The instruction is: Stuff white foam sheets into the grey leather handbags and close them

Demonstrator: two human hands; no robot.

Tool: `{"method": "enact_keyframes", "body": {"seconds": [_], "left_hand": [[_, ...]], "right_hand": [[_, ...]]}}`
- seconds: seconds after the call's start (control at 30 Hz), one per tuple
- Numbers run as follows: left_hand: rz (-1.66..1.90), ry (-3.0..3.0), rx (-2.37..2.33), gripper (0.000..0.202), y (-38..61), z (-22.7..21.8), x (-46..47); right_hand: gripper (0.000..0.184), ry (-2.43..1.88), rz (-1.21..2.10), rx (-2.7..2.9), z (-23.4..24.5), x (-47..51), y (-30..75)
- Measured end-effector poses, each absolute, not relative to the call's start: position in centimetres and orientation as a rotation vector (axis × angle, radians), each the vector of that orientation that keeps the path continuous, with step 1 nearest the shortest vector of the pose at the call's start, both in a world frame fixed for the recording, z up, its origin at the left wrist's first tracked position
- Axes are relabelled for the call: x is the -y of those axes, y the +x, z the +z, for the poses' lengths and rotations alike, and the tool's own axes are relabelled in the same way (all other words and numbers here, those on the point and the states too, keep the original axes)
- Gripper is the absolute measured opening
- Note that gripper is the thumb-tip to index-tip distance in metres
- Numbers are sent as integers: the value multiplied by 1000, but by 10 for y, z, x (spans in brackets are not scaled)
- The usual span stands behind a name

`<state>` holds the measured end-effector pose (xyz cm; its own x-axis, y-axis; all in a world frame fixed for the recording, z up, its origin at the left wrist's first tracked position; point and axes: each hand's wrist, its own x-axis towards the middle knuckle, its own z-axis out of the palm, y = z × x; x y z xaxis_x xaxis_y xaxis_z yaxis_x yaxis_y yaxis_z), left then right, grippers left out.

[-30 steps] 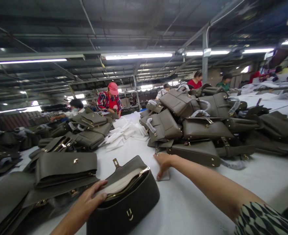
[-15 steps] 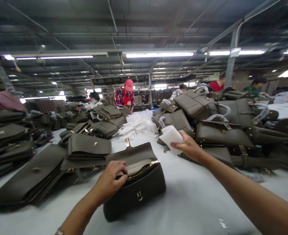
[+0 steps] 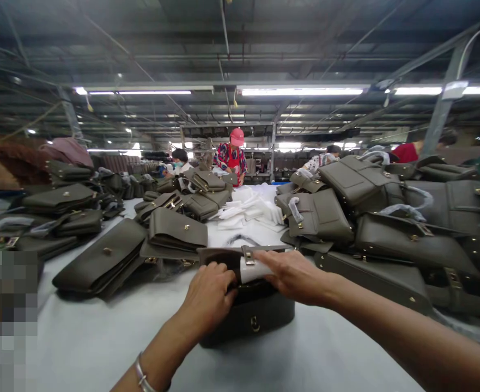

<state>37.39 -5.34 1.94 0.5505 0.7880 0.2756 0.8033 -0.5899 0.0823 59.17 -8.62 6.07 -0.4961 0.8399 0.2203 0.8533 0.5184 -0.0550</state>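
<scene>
Dark olive handbag (image 3: 248, 321) upright on the white table (image 3: 313, 365), directly before you, flap raised at the back, mouth open toward you. Front fitting (image 3: 255, 324) faces you; a handle loop (image 3: 242, 238) shows behind the flap. Your right hand (image 3: 292, 272) grasps a folded white sheet (image 3: 250, 270) between thumb and fingers, at the bag's mouth, fingertips just beside the metal clasp (image 3: 248, 256) on the flap. Your left hand (image 3: 212, 294) lies at the mouth's left side, fingers bent over the opening; cannot tell whether they pinch the edge. Bracelet (image 3: 141, 373) on that wrist. Near left of your bag: more olive bags (image 3: 178, 231), some overlapping. Right: a tall heap of bags (image 3: 325, 220). Between, beyond yours: a loose pile of white sheets (image 3: 250, 207). Farther back, a co-worker in a red cap (image 3: 229, 158) stands head bent.
</scene>
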Motion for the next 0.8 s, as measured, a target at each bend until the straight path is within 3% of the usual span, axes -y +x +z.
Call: {"method": "enact_keyframes", "body": {"seconds": [0.27,0.47,0.63,0.8], "left_hand": [[-245,-2753,1296,20,373,24,51],[-248,-2812,1346,22,372,21,52],[-262,-2812,1346,18,372,24,52],[-367,-2874,1346,10,366,25,50]], "right_hand": [[32,-1498,-424,2682,59,84,579],[24,-1362,-393,3050,73,68,563],[39,-1617,-188,3175,86,46,540],[38,-1786,-239,2968,91,32,553]]}}
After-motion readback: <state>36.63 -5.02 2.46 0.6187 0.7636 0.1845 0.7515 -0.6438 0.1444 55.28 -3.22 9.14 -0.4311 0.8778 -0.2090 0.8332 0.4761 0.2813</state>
